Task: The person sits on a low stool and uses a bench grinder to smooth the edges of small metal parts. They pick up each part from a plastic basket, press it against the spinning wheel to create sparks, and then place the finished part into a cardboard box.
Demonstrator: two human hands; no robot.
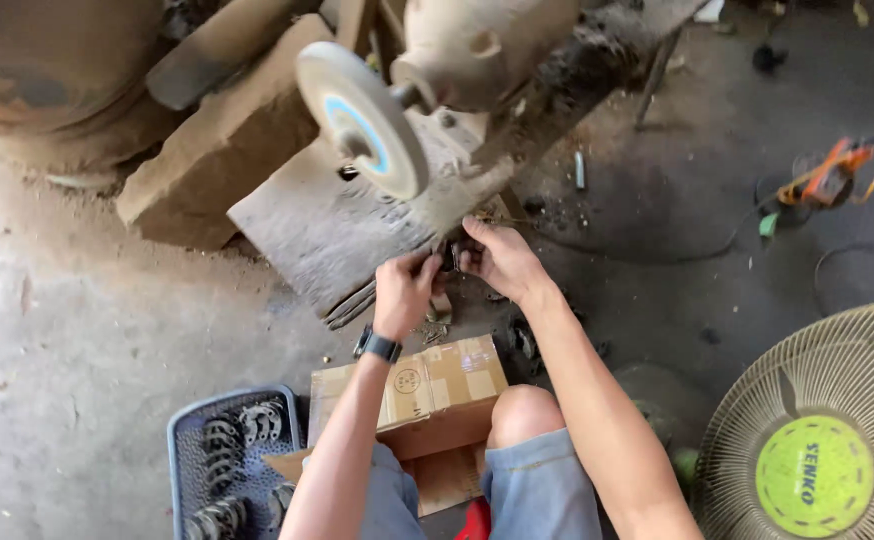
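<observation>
Both hands meet just below the buffing wheel, and their grip is clenched on 1 small dark metal piece [449,258]: the left hand [404,290] pinches it from the near-left, the right hand [497,258] from the right, fingertips almost touching. The piece is mostly hidden by the fingers, so its long axis is probably crosswise between the 2 hands, though that is unclear. The buffing wheel [362,120] lies up and to the left of the grip, closer to the left hand. Nearer the knees sit a cardboard box [437,390] and a blue basket [185,450] of metal rings.
</observation>
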